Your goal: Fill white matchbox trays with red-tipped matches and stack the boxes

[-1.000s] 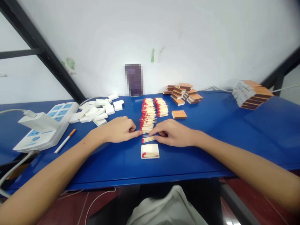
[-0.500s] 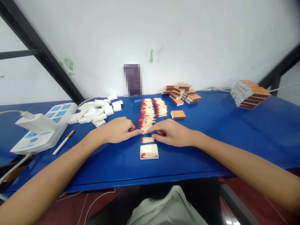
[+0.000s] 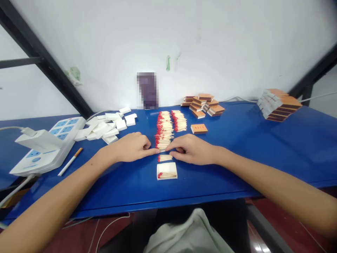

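Observation:
My left hand (image 3: 134, 147) lies closed on the table with its fingers curled. Its thumb is stretched out against the red heads at the near end of a long column of matches (image 3: 165, 126). From the other side my right hand (image 3: 193, 149) presses its index fingertip to the stick ends there, its other fingers folded. A few matches are gripped between that thumb and fingertip. The right thumb is by a small separate row of matches (image 3: 165, 158). Closer to me lies a white matchbox tray (image 3: 166, 165) with several matches along its near side.
A shorter match pile (image 3: 179, 121) and an orange matchbox (image 3: 199, 129) are on the right. Behind are heaped matchboxes (image 3: 204, 103) and, far right, a stacked block of matchboxes (image 3: 280, 104). Leftward lie white trays (image 3: 104, 127), a cigarette (image 3: 70, 161) and a power strip (image 3: 47, 149).
Both hands have edged slightly towards me, and a few matches at the column's near end now sit a little apart from it. The whole view has shifted slightly.

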`<move>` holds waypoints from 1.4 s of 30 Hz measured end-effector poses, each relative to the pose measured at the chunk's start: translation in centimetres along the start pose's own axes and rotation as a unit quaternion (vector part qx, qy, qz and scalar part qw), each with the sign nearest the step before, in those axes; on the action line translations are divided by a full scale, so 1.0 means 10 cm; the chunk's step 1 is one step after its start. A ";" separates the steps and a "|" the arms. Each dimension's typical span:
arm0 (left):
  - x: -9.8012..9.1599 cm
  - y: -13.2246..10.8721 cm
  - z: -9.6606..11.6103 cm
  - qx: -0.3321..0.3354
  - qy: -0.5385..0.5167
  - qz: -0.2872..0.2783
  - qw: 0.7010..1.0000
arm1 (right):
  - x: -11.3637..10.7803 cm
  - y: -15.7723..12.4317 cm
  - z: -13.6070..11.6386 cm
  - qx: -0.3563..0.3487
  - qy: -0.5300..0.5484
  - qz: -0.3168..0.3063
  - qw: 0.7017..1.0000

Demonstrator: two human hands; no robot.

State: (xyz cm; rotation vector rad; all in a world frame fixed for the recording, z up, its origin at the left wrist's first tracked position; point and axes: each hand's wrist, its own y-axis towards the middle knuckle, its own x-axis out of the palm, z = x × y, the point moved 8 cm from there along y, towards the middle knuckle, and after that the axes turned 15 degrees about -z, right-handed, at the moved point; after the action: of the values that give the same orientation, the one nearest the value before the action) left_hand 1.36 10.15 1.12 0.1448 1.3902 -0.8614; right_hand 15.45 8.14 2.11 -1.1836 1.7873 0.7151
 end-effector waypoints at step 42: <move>0.00 0.00 0.02 0.015 -0.003 0.002 1.000 | 0.02 0.00 0.01 -0.003 -0.003 0.000 1.000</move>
State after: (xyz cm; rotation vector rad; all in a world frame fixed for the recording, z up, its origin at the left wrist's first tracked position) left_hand 1.53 10.03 1.13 0.1675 1.3711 -0.8775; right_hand 15.46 8.09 1.93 -1.1846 1.7825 0.7241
